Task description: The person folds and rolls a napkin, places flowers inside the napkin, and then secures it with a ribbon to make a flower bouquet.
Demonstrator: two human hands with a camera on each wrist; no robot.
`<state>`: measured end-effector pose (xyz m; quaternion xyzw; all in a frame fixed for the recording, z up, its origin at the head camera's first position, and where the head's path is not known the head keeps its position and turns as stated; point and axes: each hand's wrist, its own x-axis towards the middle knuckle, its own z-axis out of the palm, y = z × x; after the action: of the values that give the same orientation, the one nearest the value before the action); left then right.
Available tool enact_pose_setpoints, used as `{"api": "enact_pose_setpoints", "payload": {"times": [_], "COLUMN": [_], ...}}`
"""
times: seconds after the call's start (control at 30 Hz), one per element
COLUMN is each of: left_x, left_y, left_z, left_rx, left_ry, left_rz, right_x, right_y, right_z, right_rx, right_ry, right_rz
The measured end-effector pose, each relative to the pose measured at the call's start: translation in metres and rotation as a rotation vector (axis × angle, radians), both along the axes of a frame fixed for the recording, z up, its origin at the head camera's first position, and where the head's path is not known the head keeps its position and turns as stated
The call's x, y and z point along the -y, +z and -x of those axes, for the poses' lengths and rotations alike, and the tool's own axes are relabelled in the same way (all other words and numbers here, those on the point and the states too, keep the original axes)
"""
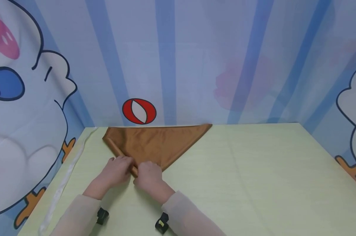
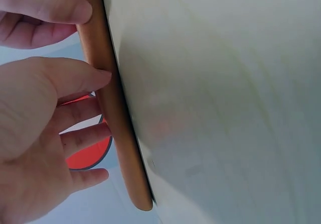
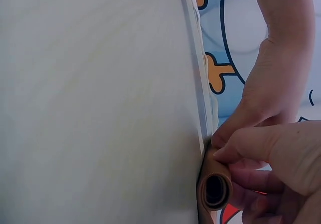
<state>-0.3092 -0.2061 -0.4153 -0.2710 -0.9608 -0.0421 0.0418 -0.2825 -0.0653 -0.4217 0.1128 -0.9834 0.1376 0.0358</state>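
Observation:
A brown, smooth cloth lies on the table in a roughly triangular shape. Its left edge is rolled into a narrow tube. My left hand pinches the middle of this roll, with the thumb on the near side and the fingers spread on the far side. Close beside it, my right hand pinches the roll near its lower end. In the right wrist view, the open end of the rolled cloth shows wound layers, with the right hand's thumb on top and its fingers curled alongside.
The pale yellow table extends to the right of the cloth. A white strip runs along its left edge. Printed fabric walls with blue stripes and cartoon figures enclose the back and sides; a red-and-white ball print is behind the cloth.

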Motion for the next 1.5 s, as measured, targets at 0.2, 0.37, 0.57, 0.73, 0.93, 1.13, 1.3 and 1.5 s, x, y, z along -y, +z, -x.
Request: {"api": "enact_pose_setpoints", "payload": {"times": [0.2, 0.37, 0.57, 0.73, 0.93, 1.13, 1.3, 1.5], "left_x": [0.000, 0.000, 0.002, 0.005, 0.005, 0.006, 0.002, -0.008], "left_y": [0.000, -0.003, -0.007, -0.007, -0.006, -0.009, -0.008, -0.006], "left_z": [0.001, 0.003, 0.004, 0.004, 0.011, 0.023, 0.031, 0.033], "left_rx": [-0.038, -0.058, -0.089, -0.048, 0.054, 0.091, 0.119, 0.118], "left_ry": [-0.026, -0.056, -0.114, -0.093, -0.048, -0.083, -0.090, -0.028], "left_rz": [-0.033, -0.035, -0.114, -0.146, -0.186, -0.259, -0.271, -0.212], "right_x": [0.002, -0.002, -0.014, -0.025, -0.032, -0.036, -0.038, -0.039], "right_y": [0.002, 0.000, -0.006, -0.010, -0.011, -0.017, -0.019, -0.020], "right_z": [-0.001, 0.000, 0.006, 0.009, 0.010, 0.011, 0.010, 0.012], "right_rx": [-0.019, -0.024, 0.035, 0.132, 0.164, 0.144, 0.071, 0.100], "right_ry": [0.012, 0.001, -0.001, -0.005, 0.017, -0.019, -0.014, -0.052], "right_rz": [-0.120, -0.079, 0.142, 0.302, 0.353, 0.454, 0.480, 0.402]}}
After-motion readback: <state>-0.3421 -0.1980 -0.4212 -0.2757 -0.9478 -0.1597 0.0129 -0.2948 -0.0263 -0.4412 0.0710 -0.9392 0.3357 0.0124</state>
